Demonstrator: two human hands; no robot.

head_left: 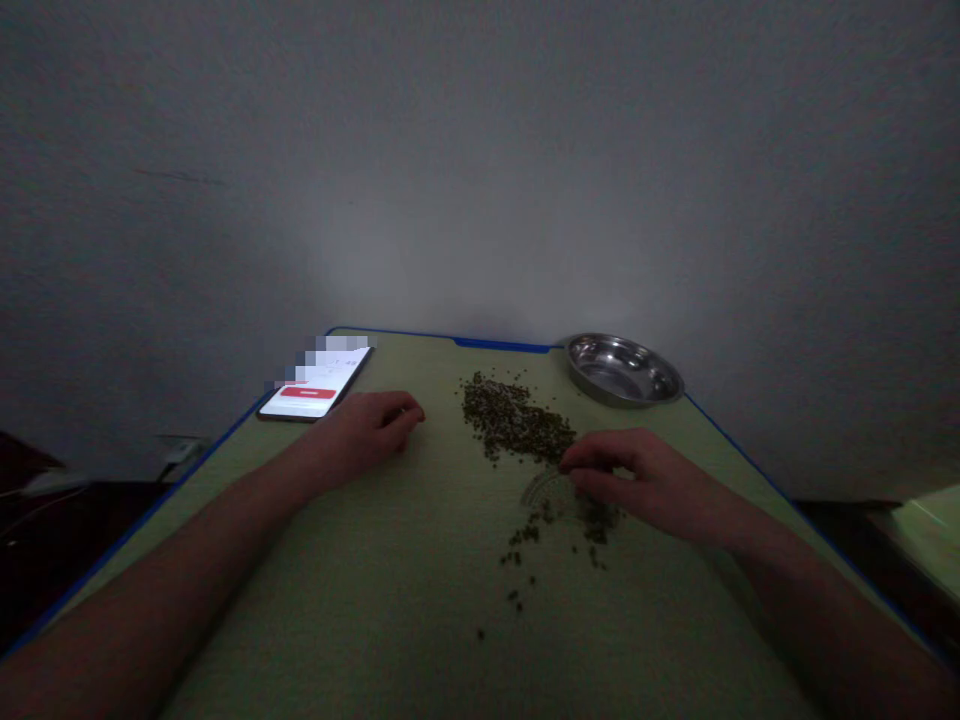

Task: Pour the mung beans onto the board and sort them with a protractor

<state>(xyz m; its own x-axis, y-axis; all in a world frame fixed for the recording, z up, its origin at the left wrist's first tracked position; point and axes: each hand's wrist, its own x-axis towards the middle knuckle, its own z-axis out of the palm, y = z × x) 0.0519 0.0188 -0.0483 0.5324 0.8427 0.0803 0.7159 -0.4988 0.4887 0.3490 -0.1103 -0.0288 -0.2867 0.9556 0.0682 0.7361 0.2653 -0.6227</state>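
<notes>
Taking the dark seed pile [510, 415] on the table [360, 600] as my mark, I start well left of it: the blue rim [180, 480] slants down the table's left side, and the lit phone [311, 390] lies just inside it. Now my left hand [375, 425], between phone and pile, fingers curled in and thumb near them; I can't tell whether the tips meet. I have a strip of tabletop between those fingers and the pile, and a broad stretch nearer me. Beyond the pile, the far edge runs close to the wall [480, 180], so there's little room that way. Nearer me than the pile, loose seeds [525, 535] trail out in a thin scatter. My right hand [637, 475] is at the pile's near right corner, thumb and fingers bent toward each other; I can't tell whether they pinch anything. To the right of the pile and farther back, the steel bowl [622, 370] sits by the far right corner, tight against the edge.

Now the murky bits. Left of the pile, blocky pixels cover the phone's far left part, and my forearm runs out of view. By the right fingertips, a faint ridged arc [546, 487] is too blurred to name. Some seeds lie in the right hand's shadow, hard to separate, and that forearm is cut off too.
</notes>
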